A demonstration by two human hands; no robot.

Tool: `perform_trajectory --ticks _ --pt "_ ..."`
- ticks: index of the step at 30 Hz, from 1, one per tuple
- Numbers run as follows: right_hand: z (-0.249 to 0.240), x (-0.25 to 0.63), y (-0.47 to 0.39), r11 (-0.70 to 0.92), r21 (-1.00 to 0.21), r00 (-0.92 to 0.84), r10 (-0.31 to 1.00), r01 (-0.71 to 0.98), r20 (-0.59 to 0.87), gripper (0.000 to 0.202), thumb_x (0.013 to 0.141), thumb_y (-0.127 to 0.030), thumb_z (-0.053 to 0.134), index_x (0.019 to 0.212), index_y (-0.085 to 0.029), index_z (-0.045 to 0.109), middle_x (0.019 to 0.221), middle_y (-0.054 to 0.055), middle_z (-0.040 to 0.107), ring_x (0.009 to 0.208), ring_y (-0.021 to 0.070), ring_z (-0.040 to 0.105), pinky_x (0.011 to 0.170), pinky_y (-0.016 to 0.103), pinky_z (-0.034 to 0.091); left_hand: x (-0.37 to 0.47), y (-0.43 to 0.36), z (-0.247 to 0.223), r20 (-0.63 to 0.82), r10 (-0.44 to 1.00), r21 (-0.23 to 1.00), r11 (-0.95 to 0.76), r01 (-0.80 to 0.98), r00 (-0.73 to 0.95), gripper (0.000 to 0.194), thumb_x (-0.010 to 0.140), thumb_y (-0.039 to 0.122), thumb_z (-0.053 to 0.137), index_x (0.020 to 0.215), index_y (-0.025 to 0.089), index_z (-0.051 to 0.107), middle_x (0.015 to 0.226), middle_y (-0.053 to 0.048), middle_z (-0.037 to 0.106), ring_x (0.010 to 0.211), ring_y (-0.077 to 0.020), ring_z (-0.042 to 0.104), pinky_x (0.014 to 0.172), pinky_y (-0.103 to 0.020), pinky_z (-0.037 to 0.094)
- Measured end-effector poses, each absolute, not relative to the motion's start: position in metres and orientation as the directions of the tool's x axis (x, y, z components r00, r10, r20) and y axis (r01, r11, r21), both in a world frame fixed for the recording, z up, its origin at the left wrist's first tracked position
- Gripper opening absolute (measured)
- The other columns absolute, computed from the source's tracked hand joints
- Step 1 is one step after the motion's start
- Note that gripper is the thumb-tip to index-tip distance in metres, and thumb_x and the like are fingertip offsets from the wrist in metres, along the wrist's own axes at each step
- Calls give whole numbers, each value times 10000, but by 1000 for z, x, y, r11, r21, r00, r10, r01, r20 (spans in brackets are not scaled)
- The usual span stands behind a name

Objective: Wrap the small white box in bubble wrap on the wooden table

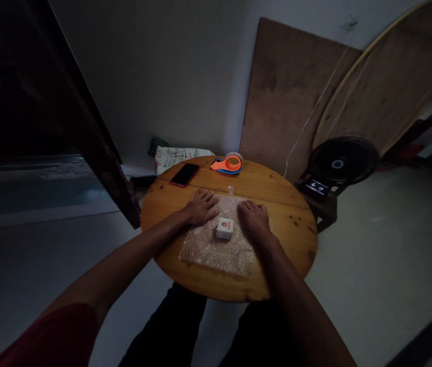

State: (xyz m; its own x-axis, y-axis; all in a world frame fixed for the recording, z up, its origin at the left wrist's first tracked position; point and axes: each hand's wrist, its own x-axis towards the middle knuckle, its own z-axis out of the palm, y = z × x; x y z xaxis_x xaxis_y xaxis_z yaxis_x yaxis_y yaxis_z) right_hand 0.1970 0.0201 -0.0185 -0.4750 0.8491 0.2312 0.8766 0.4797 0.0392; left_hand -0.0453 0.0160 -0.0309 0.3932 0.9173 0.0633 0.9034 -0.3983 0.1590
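So, going by the head view: looking down at a round wooden table (292,209) with a sheet of bubble wrap (216,255) lying flat on top. Got a small white box (225,228) with red print sitting about mid-sheet, between both hands and touching neither.

Left hand (201,207) palm down at the upper left of the sheet, fingers apart, clamped on nothing. Right hand (255,218) also palm down, over the upper right edge, fingers a bit bent and closer together, but open and not pinching anything as far as visible. Can't tell how hard either one's pressing, tbh.

Beyond the sheet, near the far rim, spotted an orange tape dispenser (225,164) with some blue along its lower side. To the left of that, a dark-screened phone (185,174) with a red edge, lying flat. Just past the rim, a white printed bag (181,154).

Off to the right, a round black fan-like thing (338,163) near a small lit screen (317,187), pretty dim over there. Leaning behind, a brown board (296,86) and a big rounded wooden panel (387,76).
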Motion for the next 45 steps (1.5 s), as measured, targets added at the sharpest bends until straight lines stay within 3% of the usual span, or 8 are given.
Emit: perform_trajectory --ticks 3,11,31,45 --pt "-20 199 20 475 13 -468 860 880 204 381 966 -206 312 1301 -200 492 1334 102 550 1188 207 477 926 352 268 -47 17 -32 67 912 154 -411 899 405 673 922 608 227 1458 210 316 1547 -126 257 1428 -322 194 1137 -545 77" --pt "-18 197 17 405 -19 -389 889 914 241 328 974 -305 328 1207 -195 532 1270 103 586 1162 212 491 903 362 275 -47 32 -30 26 912 158 -408 899 409 763 889 671 225 1476 187 276 1562 -131 197 1442 -328 149 1132 -583 22" --pt "-29 205 29 377 -65 -360 914 924 185 437 974 -383 306 1351 -203 435 1453 87 441 1353 217 324 1042 418 232 -42 32 -40 77 948 133 -317 939 309 756 885 673 217 1466 196 296 1562 -141 201 1436 -353 153 1116 -574 100" --pt "-30 208 34 368 -84 -350 921 926 174 444 981 -393 284 1363 -221 430 1463 72 430 1367 207 304 1052 423 230 -44 34 -30 -13 947 144 -315 938 321 792 865 708 226 1487 218 246 1572 -131 159 1443 -353 128 1113 -596 87"
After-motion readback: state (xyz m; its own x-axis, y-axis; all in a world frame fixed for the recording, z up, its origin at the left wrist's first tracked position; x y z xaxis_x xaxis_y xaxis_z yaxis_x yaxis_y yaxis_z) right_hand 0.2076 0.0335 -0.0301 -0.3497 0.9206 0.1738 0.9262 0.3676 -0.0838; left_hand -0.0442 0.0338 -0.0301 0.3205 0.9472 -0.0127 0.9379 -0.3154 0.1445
